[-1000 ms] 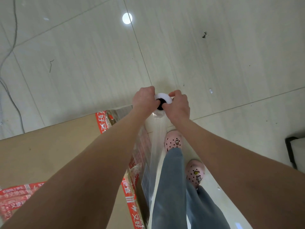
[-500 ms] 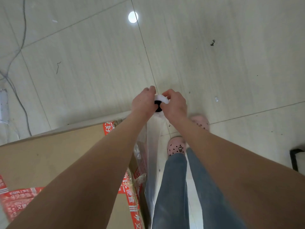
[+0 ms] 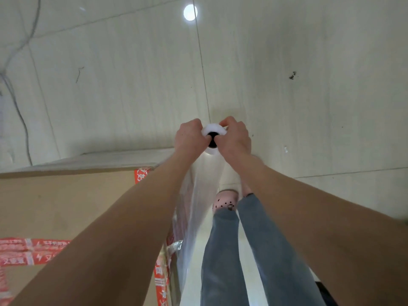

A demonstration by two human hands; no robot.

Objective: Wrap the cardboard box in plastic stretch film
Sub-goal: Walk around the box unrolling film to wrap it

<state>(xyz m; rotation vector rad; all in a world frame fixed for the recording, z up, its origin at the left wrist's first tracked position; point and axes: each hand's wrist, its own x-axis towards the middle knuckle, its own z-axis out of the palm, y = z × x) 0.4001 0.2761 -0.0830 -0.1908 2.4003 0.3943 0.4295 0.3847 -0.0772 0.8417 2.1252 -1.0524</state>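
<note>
A large brown cardboard box (image 3: 66, 206) with red printed tape fills the lower left. Just past its far right corner I hold a white roll of stretch film (image 3: 213, 130) upright, its dark core hole facing me. My left hand (image 3: 190, 138) grips the roll's top end from the left and my right hand (image 3: 234, 139) grips it from the right. A clear sheet of film (image 3: 194, 206) runs from the roll down along the box's right side. The lower part of the roll is hidden behind my hands.
Pale floor tiles (image 3: 309, 85) spread ahead and to the right. My legs in blue jeans (image 3: 223, 250) and pink clogs (image 3: 225, 199) stand close beside the box. A thin cable (image 3: 21, 113) lies on the floor at far left. A dark object (image 3: 326, 292) shows at the bottom right.
I have stepped forward along the box's right side. The hands and roll kept their grip and now sit beyond the box's far corner, with more film drawn out.
</note>
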